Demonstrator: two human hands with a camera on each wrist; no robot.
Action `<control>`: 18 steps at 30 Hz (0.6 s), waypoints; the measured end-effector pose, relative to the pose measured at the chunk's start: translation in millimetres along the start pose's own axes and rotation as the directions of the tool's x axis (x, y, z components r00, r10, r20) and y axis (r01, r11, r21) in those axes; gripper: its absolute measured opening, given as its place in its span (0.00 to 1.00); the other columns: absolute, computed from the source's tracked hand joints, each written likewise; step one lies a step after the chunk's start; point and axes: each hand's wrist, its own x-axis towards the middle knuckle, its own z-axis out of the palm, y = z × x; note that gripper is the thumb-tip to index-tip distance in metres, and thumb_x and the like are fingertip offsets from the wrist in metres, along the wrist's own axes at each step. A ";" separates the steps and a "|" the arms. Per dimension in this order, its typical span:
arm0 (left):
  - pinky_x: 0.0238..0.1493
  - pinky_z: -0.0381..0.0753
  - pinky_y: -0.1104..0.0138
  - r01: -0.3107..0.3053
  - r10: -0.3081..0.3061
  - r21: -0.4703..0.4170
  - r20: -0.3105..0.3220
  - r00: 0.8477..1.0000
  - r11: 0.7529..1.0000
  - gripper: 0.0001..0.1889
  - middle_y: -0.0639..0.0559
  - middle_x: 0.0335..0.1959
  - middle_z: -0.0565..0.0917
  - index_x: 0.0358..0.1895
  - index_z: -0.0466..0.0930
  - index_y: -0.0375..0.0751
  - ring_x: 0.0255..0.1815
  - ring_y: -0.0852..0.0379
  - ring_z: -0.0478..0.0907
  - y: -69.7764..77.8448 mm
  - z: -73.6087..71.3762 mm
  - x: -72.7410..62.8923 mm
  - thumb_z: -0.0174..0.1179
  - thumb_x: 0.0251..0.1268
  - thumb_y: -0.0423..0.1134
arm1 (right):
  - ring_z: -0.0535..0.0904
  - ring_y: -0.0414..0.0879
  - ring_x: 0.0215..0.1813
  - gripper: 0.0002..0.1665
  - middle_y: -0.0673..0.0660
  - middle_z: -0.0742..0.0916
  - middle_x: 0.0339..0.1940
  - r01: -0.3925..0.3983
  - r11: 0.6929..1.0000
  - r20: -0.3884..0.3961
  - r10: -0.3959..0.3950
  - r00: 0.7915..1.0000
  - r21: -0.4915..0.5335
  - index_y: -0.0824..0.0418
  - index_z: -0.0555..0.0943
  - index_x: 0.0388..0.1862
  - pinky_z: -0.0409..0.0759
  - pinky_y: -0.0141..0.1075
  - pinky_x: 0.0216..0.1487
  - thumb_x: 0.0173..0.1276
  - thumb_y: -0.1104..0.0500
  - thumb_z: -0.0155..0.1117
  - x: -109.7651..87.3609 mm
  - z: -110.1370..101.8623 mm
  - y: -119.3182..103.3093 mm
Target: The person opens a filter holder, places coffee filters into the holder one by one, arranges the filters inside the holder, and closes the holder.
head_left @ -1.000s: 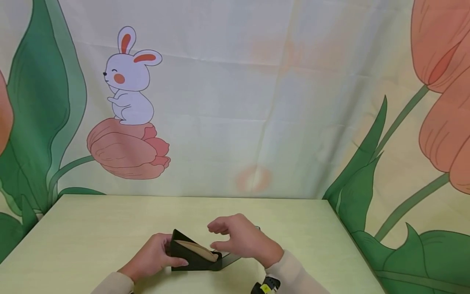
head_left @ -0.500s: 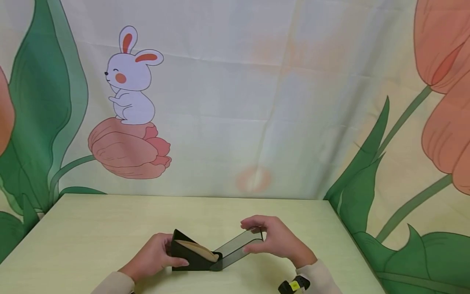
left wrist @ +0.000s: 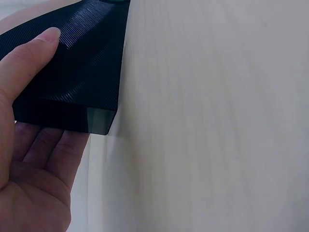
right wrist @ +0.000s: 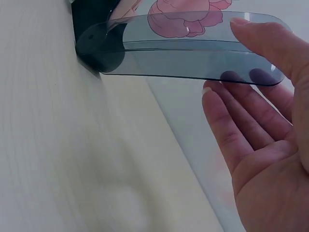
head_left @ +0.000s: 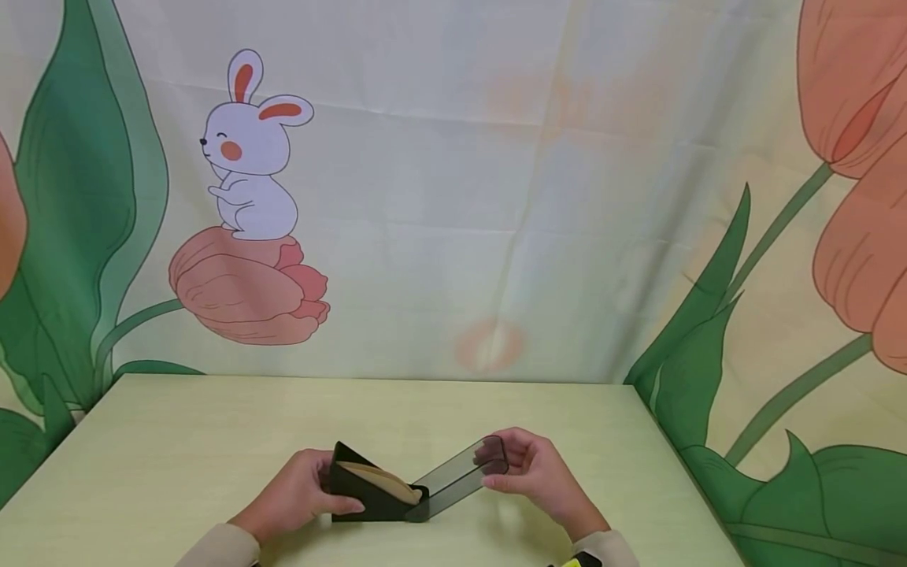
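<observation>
A black ridged box [head_left: 375, 505] stands on the table, its see-through smoky lid [head_left: 449, 482] swung up and out to the right from a hinge at the box's right end. Tan sheets, probably paper, [head_left: 379, 480] lie inside. My left hand [head_left: 294, 492] grips the box's left end; in the left wrist view its thumb [left wrist: 41, 43] lies on the ridged face, fingers around the end wall. At the lid's raised end is my right hand [head_left: 534, 472], holding it between thumb and fingers. The right wrist view shows that thumb [right wrist: 260, 36] against the lid's face.
The pale wooden table [head_left: 212, 425] spreads around the box. Behind it hangs a printed cloth [head_left: 425, 197] with a rabbit and tulips. A black and yellow wrist strap [head_left: 577, 561] shows at my right cuff.
My right hand has moved right from above the box to the lid's raised end, then slightly lower around it. The left hand, box and lid stay put.
</observation>
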 end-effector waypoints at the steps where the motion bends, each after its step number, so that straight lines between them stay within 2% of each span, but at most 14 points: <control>1: 0.43 0.82 0.70 -0.001 0.001 -0.001 0.001 1.000 1.000 0.24 0.48 0.40 0.92 0.49 0.86 0.38 0.40 0.54 0.87 0.0 0.0 -0.1 0.81 0.50 0.44 | 0.88 0.45 0.53 0.31 0.76 0.84 0.56 0.007 1.000 -0.004 -0.007 1.000 0.006 0.72 0.77 0.60 0.85 0.37 0.55 0.58 0.68 0.78 -0.2 0.6 1.7; 9: 0.43 0.82 0.70 -0.006 0.006 0.006 0.002 1.000 1.000 0.25 0.48 0.40 0.92 0.49 0.86 0.38 0.40 0.55 0.87 0.0 -0.3 -0.2 0.81 0.49 0.46 | 0.88 0.46 0.50 0.28 0.74 0.86 0.54 0.081 0.997 -0.055 -0.081 0.995 0.014 0.74 0.79 0.57 0.86 0.37 0.52 0.59 0.70 0.77 3.4 9.5 6.8; 15: 0.43 0.82 0.70 -0.006 0.006 0.016 0.000 1.000 1.000 0.25 0.48 0.40 0.92 0.49 0.86 0.38 0.40 0.55 0.87 0.0 -0.6 0.4 0.81 0.49 0.46 | 0.88 0.45 0.51 0.28 0.66 0.89 0.52 0.118 0.993 -0.087 -0.119 0.989 -0.014 0.71 0.82 0.56 0.85 0.36 0.55 0.57 0.67 0.80 15.6 25.2 -2.8; 18: 0.43 0.82 0.70 -0.001 0.001 0.020 -0.001 1.000 1.000 0.25 0.49 0.39 0.92 0.49 0.86 0.38 0.40 0.54 0.87 0.3 -0.9 0.6 0.81 0.49 0.46 | 0.88 0.43 0.50 0.27 0.68 0.88 0.53 0.139 0.990 -0.092 -0.141 0.986 -0.021 0.70 0.83 0.55 0.84 0.35 0.55 0.56 0.66 0.81 23.9 36.1 -8.8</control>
